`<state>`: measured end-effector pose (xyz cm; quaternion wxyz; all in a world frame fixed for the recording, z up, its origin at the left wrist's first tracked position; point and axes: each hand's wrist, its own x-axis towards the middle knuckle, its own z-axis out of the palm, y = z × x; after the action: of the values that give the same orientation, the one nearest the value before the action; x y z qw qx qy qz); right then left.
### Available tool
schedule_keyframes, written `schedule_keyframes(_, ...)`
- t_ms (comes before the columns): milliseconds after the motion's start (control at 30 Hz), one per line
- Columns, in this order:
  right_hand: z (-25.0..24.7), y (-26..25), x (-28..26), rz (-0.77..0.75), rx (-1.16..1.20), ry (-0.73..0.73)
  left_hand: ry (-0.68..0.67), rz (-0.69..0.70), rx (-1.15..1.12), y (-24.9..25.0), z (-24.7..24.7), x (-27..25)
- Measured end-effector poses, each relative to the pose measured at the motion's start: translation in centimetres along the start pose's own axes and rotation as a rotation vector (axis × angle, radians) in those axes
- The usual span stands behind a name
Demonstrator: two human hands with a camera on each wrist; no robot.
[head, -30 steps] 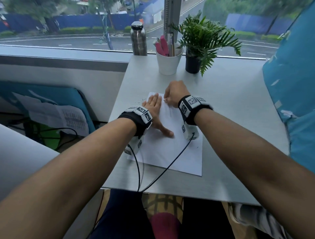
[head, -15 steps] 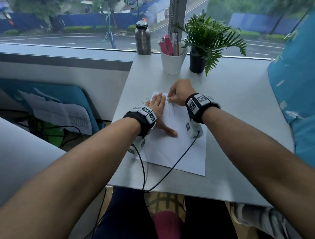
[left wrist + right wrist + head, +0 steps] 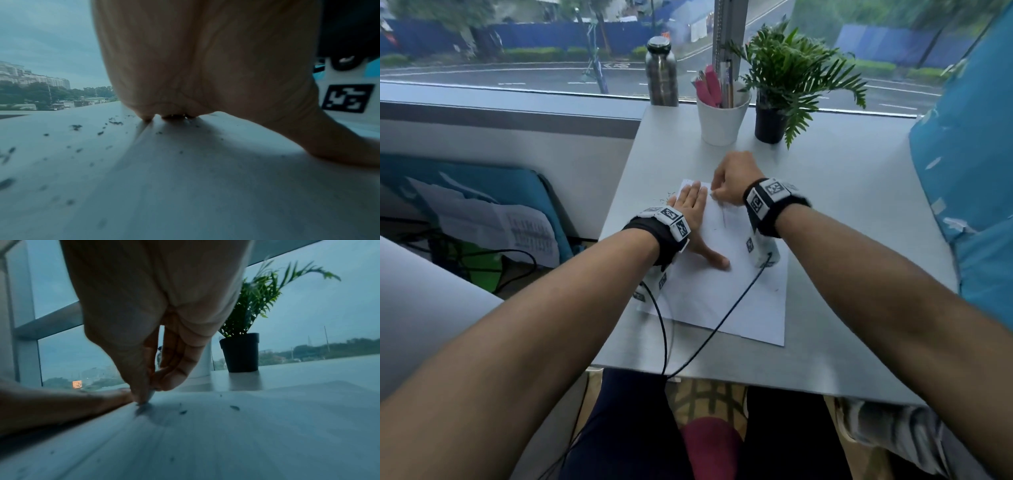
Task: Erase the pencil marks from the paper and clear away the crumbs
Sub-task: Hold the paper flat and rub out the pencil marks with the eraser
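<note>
A white sheet of paper [image 3: 722, 291] lies on the grey table [image 3: 859, 212]. My left hand [image 3: 690, 209] presses flat on the sheet's upper left, fingers straight and thumb spread. My right hand [image 3: 148, 391] pinches a small eraser [image 3: 151, 394] between thumb and fingers, its tip down on the paper at the top edge, right beside the left fingertips [image 3: 121, 394]. The eraser is mostly hidden by the fingers. Faint pencil marks [image 3: 723, 219] run below the right hand. Dark crumbs [image 3: 76, 127] are scattered on the paper and on the table left of it [image 3: 662, 200].
A white cup of pens [image 3: 722, 116], a potted plant [image 3: 770, 126] and a steel bottle [image 3: 661, 75] stand at the back by the window. Two black cables [image 3: 705, 335] trail over the sheet's near edge. A blue cushion [image 3: 969, 171] borders the table on the right.
My right hand has shifted slightly away along the sheet's top edge with the eraser. The left hand stays flat in the same place on the paper.
</note>
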<state>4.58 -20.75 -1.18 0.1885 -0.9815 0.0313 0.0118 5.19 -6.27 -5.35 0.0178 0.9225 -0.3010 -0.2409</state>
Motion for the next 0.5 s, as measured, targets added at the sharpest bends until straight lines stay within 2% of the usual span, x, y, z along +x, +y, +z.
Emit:
schedule_keyframes(67, 0.4, 0.1, -0.1, -0.024, -0.036, -0.029, -0.006, 0.000, 0.004, 0.0, 0.0, 0.1)
schedule_keyframes(167, 1.2, 0.5, -3.1, -0.106, -0.035, -0.069, -0.006, 0.007, -0.009, -0.2, 0.1, 0.3)
schedule_keyframes(300, 1.1, 0.8, -5.4, -0.163, 0.001, -0.195, -0.014, 0.003, 0.006, -0.3, 0.1, 0.2)
schedule_keyframes(433, 0.6, 1.1, -1.0, -0.068, 0.014, -0.022, -0.011, 0.013, -0.011, -0.3, 0.0, 0.2)
schedule_keyframes(500, 0.7, 0.8, 0.6, -0.028, 0.017, 0.006, -0.012, 0.017, -0.017, -0.2, -0.1, 0.1)
